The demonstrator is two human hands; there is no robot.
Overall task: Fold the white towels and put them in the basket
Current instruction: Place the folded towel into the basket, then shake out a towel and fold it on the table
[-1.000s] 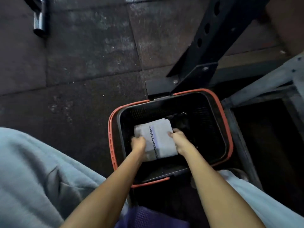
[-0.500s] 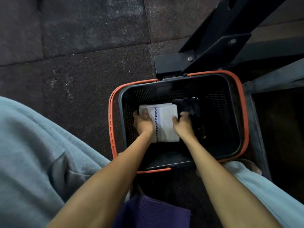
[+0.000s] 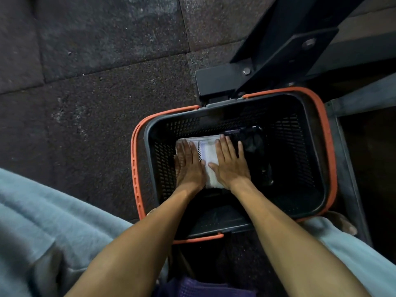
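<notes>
Two flat palms press on a folded white towel that lies at the bottom of the black basket with the orange rim. The left hand covers the towel's 9 o'clock side and the right hand its 3 o'clock side. Each grip is apart, fingers straight and pointing to 12 o'clock, pinching nothing. A strip of towel with a dotted dark stripe shows between them. The towel sits in the basket's 9 o'clock half, near the perforated wall, and a dark bundle lies just beside it at 3 o'clock. The basket stands on dark floor tiles, with a bolted black metal post at its 12 o'clock edge
</notes>
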